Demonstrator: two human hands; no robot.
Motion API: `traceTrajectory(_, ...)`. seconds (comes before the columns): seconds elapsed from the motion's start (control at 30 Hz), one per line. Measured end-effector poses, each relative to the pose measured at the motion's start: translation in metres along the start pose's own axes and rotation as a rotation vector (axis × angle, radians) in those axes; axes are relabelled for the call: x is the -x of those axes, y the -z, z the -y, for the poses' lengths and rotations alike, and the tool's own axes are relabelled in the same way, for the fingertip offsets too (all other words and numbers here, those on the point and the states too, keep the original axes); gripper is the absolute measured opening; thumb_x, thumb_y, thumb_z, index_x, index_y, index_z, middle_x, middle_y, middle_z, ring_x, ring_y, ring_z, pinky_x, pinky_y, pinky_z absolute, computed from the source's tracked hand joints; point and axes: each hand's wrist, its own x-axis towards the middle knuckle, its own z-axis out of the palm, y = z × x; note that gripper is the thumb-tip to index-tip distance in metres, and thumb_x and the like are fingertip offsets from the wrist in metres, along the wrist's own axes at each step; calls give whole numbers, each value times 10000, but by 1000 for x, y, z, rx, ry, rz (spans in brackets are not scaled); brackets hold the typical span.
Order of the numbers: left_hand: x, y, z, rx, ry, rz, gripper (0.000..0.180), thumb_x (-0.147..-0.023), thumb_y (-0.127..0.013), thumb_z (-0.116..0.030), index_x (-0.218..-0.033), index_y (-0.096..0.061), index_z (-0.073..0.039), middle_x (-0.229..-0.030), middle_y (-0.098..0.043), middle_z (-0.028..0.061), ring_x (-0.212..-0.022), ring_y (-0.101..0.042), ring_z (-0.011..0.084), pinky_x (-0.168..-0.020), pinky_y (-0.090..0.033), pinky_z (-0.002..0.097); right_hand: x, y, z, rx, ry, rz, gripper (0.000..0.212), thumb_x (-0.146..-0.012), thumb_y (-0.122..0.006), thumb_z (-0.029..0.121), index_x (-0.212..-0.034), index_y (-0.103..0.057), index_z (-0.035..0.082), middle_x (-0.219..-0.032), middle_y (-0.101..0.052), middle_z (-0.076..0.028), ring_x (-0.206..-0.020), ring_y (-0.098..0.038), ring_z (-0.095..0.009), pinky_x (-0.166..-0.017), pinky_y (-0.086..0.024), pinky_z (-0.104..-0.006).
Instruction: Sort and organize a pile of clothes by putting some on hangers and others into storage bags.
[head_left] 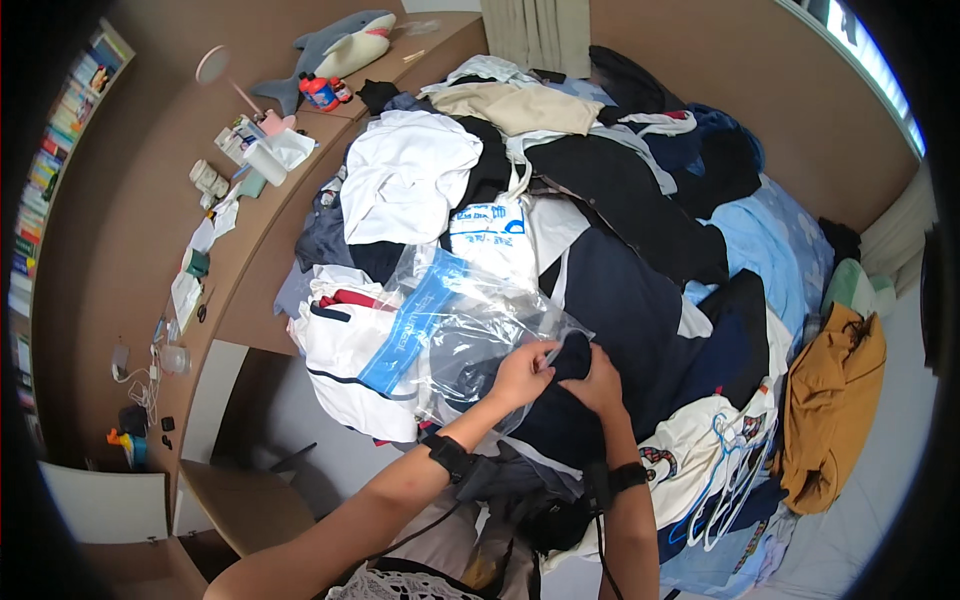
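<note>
A clear plastic bag (470,345) with a blue printed band lies across the heap of clothes. My left hand (524,374) is closed at the bag's right edge, thumb and fingers pinching the plastic. Just right of it, my right hand (598,382) is closed on a bunched dark navy garment (572,354), which sits between my two hands. Dark cloth shows through the plastic, but how much of the garment is inside the bag I cannot tell. Under and beside the bag lies a white garment (345,345) with dark trim.
Piled clothes cover the bed, among them a white shirt (405,175) and a black garment (640,205). White and blue hangers (735,470) lie at right, near a mustard-brown garment (835,405). Along the left runs a desk (262,225) with small items and a plush shark (340,50).
</note>
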Motion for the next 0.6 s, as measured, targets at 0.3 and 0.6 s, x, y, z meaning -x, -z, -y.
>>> traceTrajectory(0.3,40,-35,-63,-452,-567,258,338,-682,-548,-73,-1001,-635,-145,-825,-527,62,-760,-579,256,-620,-472,356,16,-28,-5,-175,233,157,376,-732,-633,333,-906,-585,2,-891,-587,-201,-822,-559,-368,-693,-448,-409)
traceTrajectory(0.6,39,-11,-74,-440,-546,126,535,-694,-524,-26,-1209,-502,-170,-963,-538,57,-839,-562,234,-685,-479,342,55,-10,-4,-394,-135,171,348,-855,-522,258,-1067,-539,-16,-992,-561,-140,-888,-535,-236,-796,-423,-327)
